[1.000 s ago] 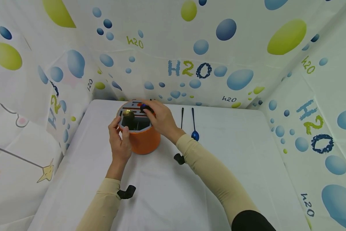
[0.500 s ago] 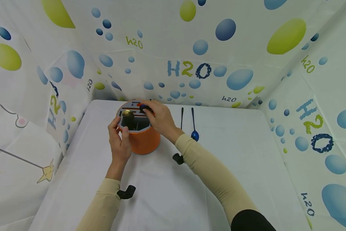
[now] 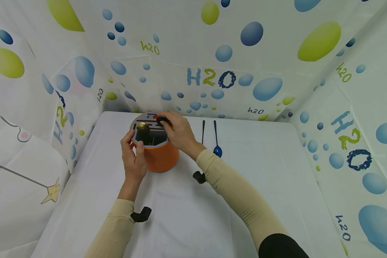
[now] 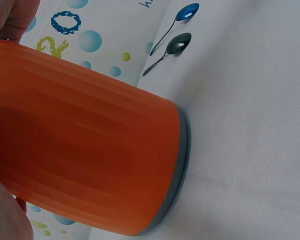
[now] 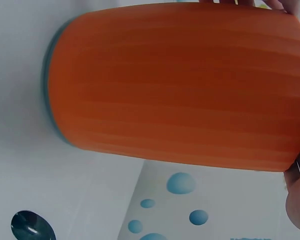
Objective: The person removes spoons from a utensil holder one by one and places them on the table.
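An orange utensil holder [image 3: 162, 157] with a grey slotted top stands on the table at the left in the head view. My left hand [image 3: 134, 161] grips its left side near the rim, thumb in front. A gold rounded end [image 3: 143, 126], like a spoon's bowl, sticks up from the front opening. At the right part of the top, my right hand [image 3: 179, 132] pinches a small dark rounded item [image 3: 161, 119], mostly hidden by the fingers; I cannot tell its kind. Both wrist views look onto the holder's ribbed orange wall [image 4: 90, 135].
Right of the holder lie a blue spoon [image 3: 217, 151] and a dark spoon [image 4: 179, 44], the latter's bowl hidden behind my right arm in the head view. A white cloth [image 3: 261, 161] covers the table. Printed curtains [image 3: 167, 43] enclose the back and sides.
The item in my right hand has turned slightly, its blue sheen now darker. Both hands and the holder have otherwise stayed in place.
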Available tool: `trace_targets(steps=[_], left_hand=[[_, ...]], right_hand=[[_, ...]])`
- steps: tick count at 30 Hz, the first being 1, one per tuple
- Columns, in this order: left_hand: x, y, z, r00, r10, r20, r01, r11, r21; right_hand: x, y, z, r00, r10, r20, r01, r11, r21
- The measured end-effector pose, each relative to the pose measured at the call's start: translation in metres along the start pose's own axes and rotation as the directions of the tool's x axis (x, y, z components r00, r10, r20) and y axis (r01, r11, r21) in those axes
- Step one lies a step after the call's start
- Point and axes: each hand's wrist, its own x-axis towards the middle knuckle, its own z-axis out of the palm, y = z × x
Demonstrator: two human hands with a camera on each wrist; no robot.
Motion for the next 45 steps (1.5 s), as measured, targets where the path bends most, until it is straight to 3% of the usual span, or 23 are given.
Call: trace_targets(steps=[17, 30, 45], left_hand=[[0.0, -0.002, 0.0, 1.0, -0.003, -0.007, 0.003, 1.0, -0.013], [0.0, -0.001, 0.001, 1.0, 0.004, -0.01, -0.004, 1.0, -0.028], [0.0, -0.001, 0.002, 1.0, 0.007, -0.018, -0.007, 1.0, -0.025]], right_hand=[[-0.002, -0.01, -0.006, 0.998, -0.024, -0.06, 0.031, 0.993, 0.115], [-0.004, -0.026, -0.016, 0.989, -0.093, -0.113, 0.105, 0.989, 0.103], [-0.003, -0.043, -0.032, 0.955, -0.216, -0.204, 0.246, 0.96, 0.133]])
